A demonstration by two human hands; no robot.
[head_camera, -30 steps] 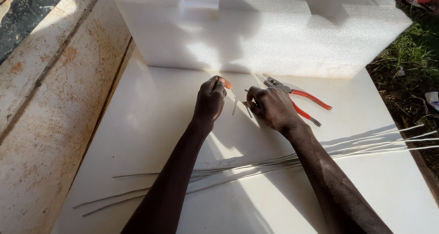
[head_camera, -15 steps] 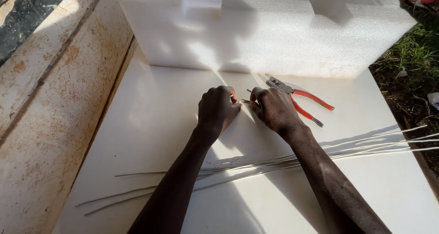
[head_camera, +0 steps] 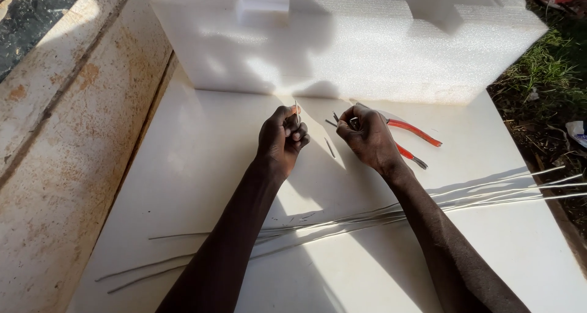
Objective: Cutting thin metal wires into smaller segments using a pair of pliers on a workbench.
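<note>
Two bare forearms reach away from the camera over a white board (head_camera: 183,184), hands close together near its far middle, just short of a big white foam block (head_camera: 367,50).

Left hand (head_camera: 282,139): curled into a loose fist, knuckles up, thumb & forefinger pinched on a short thin wire piece (head_camera: 296,109) that sticks up above the fist, tip catching the sun. Wrist straight, arm running back toward the near edge.

Right hand (head_camera: 367,134): also curled, fingers folded in, pinching the end of a short dark wire bit (head_camera: 335,118) that pokes out to the left toward the other hand. The two hands are near each other but apart; a strip of lit board shows between them. Another small wire offcut (head_camera: 329,148) lies flat on the board in that gap, slightly nearer than the fingers.

Red-handled pliers (head_camera: 413,139) lie on the board just right of & partly behind the right hand, handles pointing right; the jaw end is hidden by the hand.

A bundle of long thin wires (head_camera: 489,194) runs across the board from the right edge toward near left, passing under both forearms, well nearer than the hands.

Left of the board: a rust-stained concrete ledge (head_camera: 67,123). Far right: grass & dirt (head_camera: 550,74).
</note>
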